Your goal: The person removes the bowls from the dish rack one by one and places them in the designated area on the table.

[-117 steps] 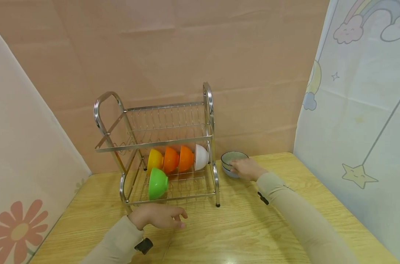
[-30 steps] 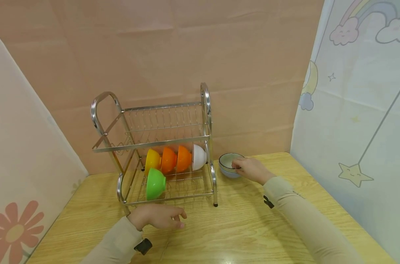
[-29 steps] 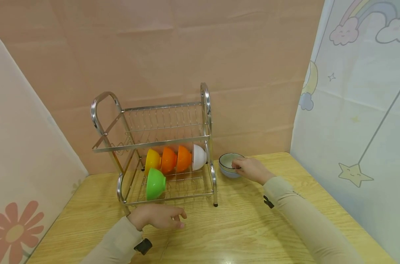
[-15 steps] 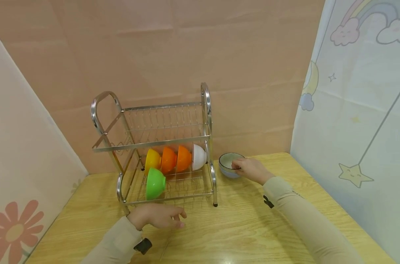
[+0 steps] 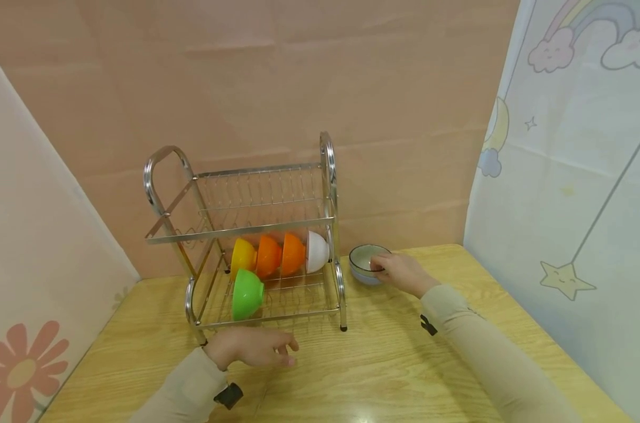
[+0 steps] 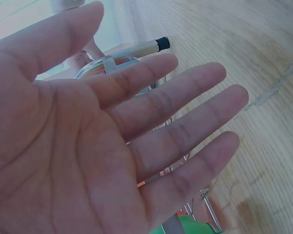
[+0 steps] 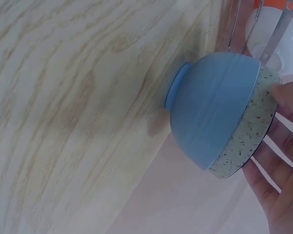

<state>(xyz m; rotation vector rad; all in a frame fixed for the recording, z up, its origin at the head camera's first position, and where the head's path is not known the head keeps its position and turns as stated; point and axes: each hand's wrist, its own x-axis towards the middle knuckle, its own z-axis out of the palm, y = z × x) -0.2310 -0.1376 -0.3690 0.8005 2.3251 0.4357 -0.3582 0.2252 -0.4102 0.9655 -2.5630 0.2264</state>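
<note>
Two nested bowls stand on the table right of the dish rack: a speckled bowl [image 7: 246, 131] with a dark rim sits inside a light blue bowl [image 7: 212, 107]. My right hand [image 5: 403, 274] pinches the speckled bowl at its near right rim. In the right wrist view the thumb lies against its outer wall, with the other fingers at the inner side. My left hand [image 5: 253, 346] hovers in front of the rack, holding nothing; the left wrist view shows its palm and spread fingers [image 6: 180, 134]. A green bowl [image 5: 248, 294] leans on edge in the rack's lower tier, nearest this hand.
The two-tier metal dish rack [image 5: 241, 228] stands left of the nested bowls. Its lower tier also bears a yellow bowl [image 5: 243, 257], two orange bowls [image 5: 293, 255] and a white bowl [image 5: 317, 252], all on edge in a row. Cloth walls close the table [image 5: 404, 364] in behind and on both sides.
Since the oldest frame my right hand has drawn back from over the nested bowls to their near right rim. Over the last second hands and bowls barely differ; the view shifts slightly.
</note>
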